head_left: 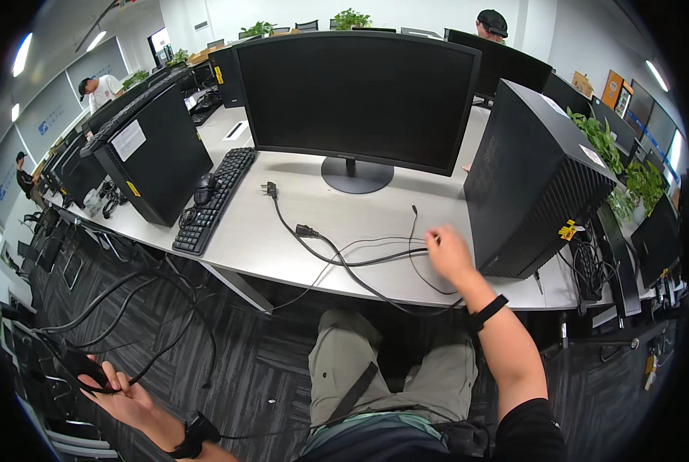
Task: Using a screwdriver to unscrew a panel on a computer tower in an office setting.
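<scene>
My left hand (129,402) is low at the left, away from the desk, its fingers closed around black cables (86,383) that loop up and over the floor. My right hand (448,252) is over the desk's front part, fingers curled together; what they hold, if anything, is hidden. A thin black cable (375,239) runs to its fingertips. Beside it, a thicker power cord (344,264) passes behind the hand. Its wall plug (269,189) and its socket end (306,230) lie on the desktop. Another thin cable end (414,209) points toward the monitor (352,100).
A black computer tower (514,185) stands right of my right hand. To the left are a keyboard (214,204) with a mouse (205,189) on it and another tower (156,154). The desk's front edge (344,291) crosses above my knees. Other people work farther back.
</scene>
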Motion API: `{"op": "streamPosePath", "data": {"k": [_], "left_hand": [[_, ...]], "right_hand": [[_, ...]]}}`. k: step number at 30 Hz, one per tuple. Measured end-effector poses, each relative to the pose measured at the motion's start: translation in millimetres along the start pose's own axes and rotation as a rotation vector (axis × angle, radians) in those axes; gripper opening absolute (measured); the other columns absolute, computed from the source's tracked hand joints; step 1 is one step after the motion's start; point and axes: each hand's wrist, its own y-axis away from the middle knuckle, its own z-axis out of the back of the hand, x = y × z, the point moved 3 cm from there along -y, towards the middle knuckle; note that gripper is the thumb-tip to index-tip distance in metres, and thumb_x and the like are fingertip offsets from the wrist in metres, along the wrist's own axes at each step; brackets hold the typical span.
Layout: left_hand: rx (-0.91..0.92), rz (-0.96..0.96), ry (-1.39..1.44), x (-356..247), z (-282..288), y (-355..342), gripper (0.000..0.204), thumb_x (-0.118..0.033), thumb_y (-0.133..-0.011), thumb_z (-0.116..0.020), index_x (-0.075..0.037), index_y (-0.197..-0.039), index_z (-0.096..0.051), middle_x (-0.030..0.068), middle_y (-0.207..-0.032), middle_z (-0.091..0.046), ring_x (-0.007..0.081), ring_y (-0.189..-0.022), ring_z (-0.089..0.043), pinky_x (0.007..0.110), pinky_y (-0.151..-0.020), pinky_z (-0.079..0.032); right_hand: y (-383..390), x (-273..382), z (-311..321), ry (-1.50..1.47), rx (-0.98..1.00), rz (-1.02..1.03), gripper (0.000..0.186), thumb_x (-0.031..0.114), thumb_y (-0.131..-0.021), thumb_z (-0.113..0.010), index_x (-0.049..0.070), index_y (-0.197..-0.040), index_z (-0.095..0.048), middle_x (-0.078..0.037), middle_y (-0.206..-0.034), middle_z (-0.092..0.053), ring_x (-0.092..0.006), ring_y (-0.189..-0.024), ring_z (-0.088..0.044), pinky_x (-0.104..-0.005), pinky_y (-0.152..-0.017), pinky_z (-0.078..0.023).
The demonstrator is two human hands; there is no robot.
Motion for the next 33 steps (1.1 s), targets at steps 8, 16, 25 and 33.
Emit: {"op": "streamPosePath", "data": {"k": [8, 16, 25, 33], "left_hand": [[0.087, -0.018, -0.038, 7.3, -2.9, 0.3, 0.035, -0.025, -0.102, -0.046, 0.002, -0.125, -0.048, 0.0135, -0.117, -0.056, 0.0058, -0.062, -0.038, 0.015, -0.042, -0.028], [0.055, -0.029, -0.079, 1.2, 9.1, 5.1, 0.032, -0.026, -0.102, -0.048, -0.001, -0.123, -0.049, 0.0106, -0.115, -0.058, 0.004, -0.059, -0.035, 0.015, -0.04, -0.024], [0.04, -0.019, 0.006, 0.2, 4.2, 9.5, 0.032, -0.028, -0.103, -0.045, -0.003, -0.122, -0.051, 0.0111, -0.116, -0.057, 0.0043, -0.059, -0.036, 0.013, -0.04, -0.026], [-0.04, 0.163, 0.07, -3.9, -28.8, 16.9, 0.02, -0.027, -0.103, -0.041, -0.017, -0.119, -0.048, 0.0102, -0.11, -0.058, 0.005, -0.056, -0.042, 0.013, -0.039, -0.028]], "right_hand": [[-51.8, 11.9, -18.0, 0.361, 0.472, -0.025, 0.039, 0.037, -0.08, -0.07, 0.001, -0.094, -0.071, -0.019, -0.1, -0.067, -0.038, -0.096, -0.062, -0.0429, -0.084, -0.05], [-104.3, 19.6, -48.8, 0.284, 0.316, 0.145, 0.024, 0.021, -0.081, -0.064, -0.002, -0.087, -0.066, -0.024, -0.087, -0.066, -0.0411, -0.089, -0.063, -0.0438, -0.081, -0.051], [-107.3, 118.0, 83.2, -0.64, -0.523, 0.359, 0.016, 0.015, -0.095, -0.061, 0.001, -0.093, -0.055, -0.004, -0.074, -0.062, -0.0096, -0.069, -0.063, -0.0238, -0.062, -0.05], [-4.7, 179.0, 150.7, -0.695, -0.099, 0.442, 0.009, 0.004, -0.091, -0.061, 0.003, -0.089, -0.052, 0.0, -0.075, -0.054, -0.0055, -0.061, -0.052, -0.0187, -0.054, -0.04]]}}
